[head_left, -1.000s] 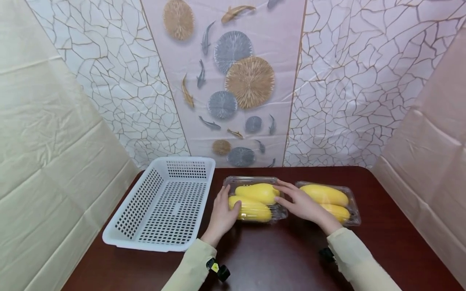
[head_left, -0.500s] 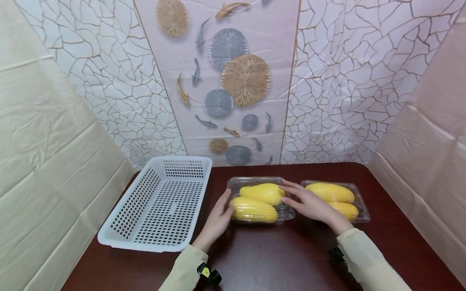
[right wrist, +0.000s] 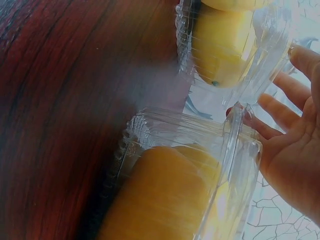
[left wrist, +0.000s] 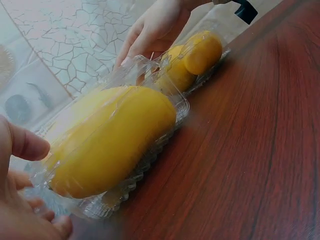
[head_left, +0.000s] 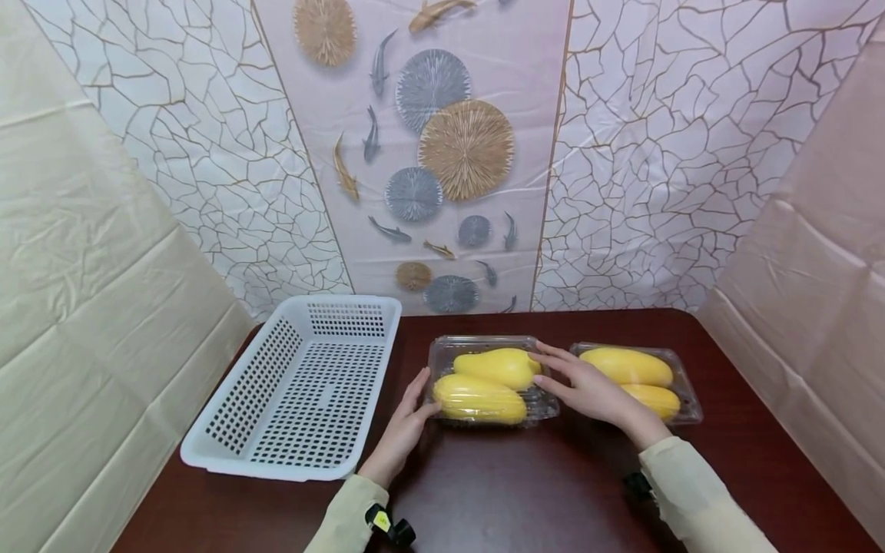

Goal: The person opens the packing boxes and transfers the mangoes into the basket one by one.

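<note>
A clear plastic clamshell box (head_left: 482, 418) holding two yellow fruits that look like mangoes (head_left: 479, 399) sits at mid-table. My left hand (head_left: 399, 436) is at its left end, fingers extended; in the left wrist view the thumb (left wrist: 31, 145) is by the lid's edge. On the other side, my right hand (head_left: 588, 390) has its straight fingers at the box's right end. The right wrist view shows those fingers (right wrist: 280, 114) spread beside the clear lid. A second clear box (head_left: 681, 395) with two similar yellow fruits (head_left: 625, 366) lies to the right, partly hidden by my right hand.
To the left stands a white perforated plastic basket (head_left: 376, 430) with nothing in it. Dark reddish wood table (head_left: 505, 491) lies under everything. Patterned cloth panels (head_left: 470, 253) rise behind and along both sides.
My left hand has drawn back from over the box's left side to beside its left end. The box appears slightly farther right, while the head view has also shifted. My right hand stays by it.
</note>
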Demonstrator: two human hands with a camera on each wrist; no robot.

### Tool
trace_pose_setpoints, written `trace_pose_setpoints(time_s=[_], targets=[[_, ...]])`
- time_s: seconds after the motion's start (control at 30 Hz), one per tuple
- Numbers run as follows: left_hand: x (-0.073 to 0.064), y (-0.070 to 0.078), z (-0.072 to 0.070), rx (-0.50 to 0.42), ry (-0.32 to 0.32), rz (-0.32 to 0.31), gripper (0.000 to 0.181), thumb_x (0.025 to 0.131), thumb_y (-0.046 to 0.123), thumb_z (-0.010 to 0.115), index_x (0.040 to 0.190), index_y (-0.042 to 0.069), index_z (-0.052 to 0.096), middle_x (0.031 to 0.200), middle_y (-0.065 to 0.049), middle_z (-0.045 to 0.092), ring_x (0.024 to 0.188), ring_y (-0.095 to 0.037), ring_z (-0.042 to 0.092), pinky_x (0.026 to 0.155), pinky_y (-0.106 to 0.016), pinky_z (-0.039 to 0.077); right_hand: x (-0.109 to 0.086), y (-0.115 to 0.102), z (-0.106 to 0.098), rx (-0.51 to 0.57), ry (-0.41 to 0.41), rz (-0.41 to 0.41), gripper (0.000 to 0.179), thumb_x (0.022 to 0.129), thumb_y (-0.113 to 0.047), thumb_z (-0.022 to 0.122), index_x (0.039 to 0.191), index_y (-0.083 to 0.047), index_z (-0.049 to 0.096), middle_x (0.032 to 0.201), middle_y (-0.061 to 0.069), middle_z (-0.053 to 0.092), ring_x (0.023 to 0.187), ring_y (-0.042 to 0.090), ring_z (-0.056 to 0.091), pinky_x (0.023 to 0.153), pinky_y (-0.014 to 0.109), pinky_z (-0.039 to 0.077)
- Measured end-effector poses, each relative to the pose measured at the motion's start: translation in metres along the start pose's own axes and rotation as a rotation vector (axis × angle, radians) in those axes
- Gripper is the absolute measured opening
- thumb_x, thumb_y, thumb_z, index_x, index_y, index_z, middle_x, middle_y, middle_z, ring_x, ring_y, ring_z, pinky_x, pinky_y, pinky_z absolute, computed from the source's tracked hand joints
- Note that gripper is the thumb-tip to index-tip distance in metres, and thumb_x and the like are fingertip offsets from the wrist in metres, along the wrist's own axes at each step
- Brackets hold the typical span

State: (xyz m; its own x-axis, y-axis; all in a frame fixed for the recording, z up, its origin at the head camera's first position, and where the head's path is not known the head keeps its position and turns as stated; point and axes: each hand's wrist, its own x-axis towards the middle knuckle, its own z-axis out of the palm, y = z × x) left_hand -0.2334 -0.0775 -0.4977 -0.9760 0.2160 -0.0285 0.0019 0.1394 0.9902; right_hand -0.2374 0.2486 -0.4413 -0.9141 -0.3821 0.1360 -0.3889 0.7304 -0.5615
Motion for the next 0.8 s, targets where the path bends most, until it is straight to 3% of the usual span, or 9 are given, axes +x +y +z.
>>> trace_pose_setpoints(time_s=[0.1, 0.17, 0.27, 0.33, 0.43, 0.6, 0.8], targets=[[-0.002, -0.003, 0.0, -0.03, 0.046, -0.057, 0.073, 0.096, 0.025, 0.064, 0.159, 0.012, 0.03, 0.158, -0.016, 0.034, 0.141, -0.034, 0.036, 0.111, -0.054, 0.035, 0.001, -0.001, 0.001, -0.008, 0.005, -0.011, 0.053, 0.104, -0.036, 0.056, 0.15, -0.01, 0.048, 0.161, 0.015, 0.031, 0.14, 0.043, 0.039, 0.104, 0.063, 0.04], [-0.002, -0.005, 0.0, -0.05, 0.062, -0.076, 0.071, 0.095, 0.027, 0.065, 0.156, 0.007, 0.034, 0.14, -0.018, 0.05, 0.115, -0.03, 0.056, 0.094, -0.045, 0.049, 0.001, -0.001, 0.001, -0.011, 0.004, -0.012, 0.054, 0.104, -0.035, 0.056, 0.15, -0.009, 0.048, 0.161, 0.016, 0.031, 0.14, 0.044, 0.039, 0.104, 0.063, 0.04], [-0.002, -0.008, -0.001, -0.079, 0.045, -0.065, 0.065, 0.097, 0.028, 0.064, 0.151, 0.002, 0.04, 0.104, -0.012, 0.059, 0.074, -0.019, 0.055, 0.067, -0.031, 0.05, 0.0, -0.003, 0.0, -0.022, 0.0, -0.009, 0.055, 0.104, -0.036, 0.056, 0.151, -0.009, 0.047, 0.161, 0.017, 0.031, 0.14, 0.044, 0.038, 0.104, 0.063, 0.039], [-0.001, -0.01, -0.001, -0.103, 0.013, -0.051, 0.062, 0.098, 0.028, 0.063, 0.15, 0.001, 0.041, 0.089, -0.007, 0.058, 0.063, -0.015, 0.049, 0.06, -0.027, 0.046, -0.001, -0.006, -0.001, -0.055, 0.004, -0.015, 0.058, 0.103, -0.039, 0.057, 0.151, -0.009, 0.048, 0.161, 0.017, 0.032, 0.14, 0.045, 0.037, 0.104, 0.064, 0.039], [0.0, -0.011, -0.002, -0.133, -0.022, -0.036, 0.061, 0.099, 0.027, 0.062, 0.151, 0.001, 0.04, 0.082, -0.003, 0.06, 0.061, -0.012, 0.049, 0.059, -0.025, 0.045, -0.002, -0.012, 0.0, -0.118, 0.016, -0.07, 0.063, 0.099, -0.046, 0.062, 0.149, -0.009, 0.051, 0.16, 0.017, 0.032, 0.143, 0.044, 0.032, 0.107, 0.067, 0.033], [-0.001, -0.013, -0.002, -0.151, -0.022, -0.025, 0.063, 0.099, 0.026, 0.062, 0.152, 0.001, 0.039, 0.081, -0.003, 0.064, 0.063, -0.012, 0.051, 0.059, -0.024, 0.045, -0.001, -0.028, 0.01, -0.183, 0.016, -0.187, 0.074, 0.088, -0.058, 0.07, 0.146, -0.014, 0.056, 0.159, 0.013, 0.036, 0.147, 0.042, 0.026, 0.107, 0.076, 0.018], [-0.001, -0.016, -0.003, -0.169, -0.035, -0.01, 0.065, 0.1, 0.028, 0.062, 0.153, 0.0, 0.037, 0.083, -0.003, 0.066, 0.065, -0.011, 0.053, 0.061, -0.023, 0.047, 0.005, -0.042, 0.027, -0.292, -0.005, -0.217, 0.079, 0.084, -0.066, 0.069, 0.147, -0.02, 0.055, 0.153, 0.01, 0.046, 0.143, 0.038, 0.036, 0.108, 0.072, 0.023]])
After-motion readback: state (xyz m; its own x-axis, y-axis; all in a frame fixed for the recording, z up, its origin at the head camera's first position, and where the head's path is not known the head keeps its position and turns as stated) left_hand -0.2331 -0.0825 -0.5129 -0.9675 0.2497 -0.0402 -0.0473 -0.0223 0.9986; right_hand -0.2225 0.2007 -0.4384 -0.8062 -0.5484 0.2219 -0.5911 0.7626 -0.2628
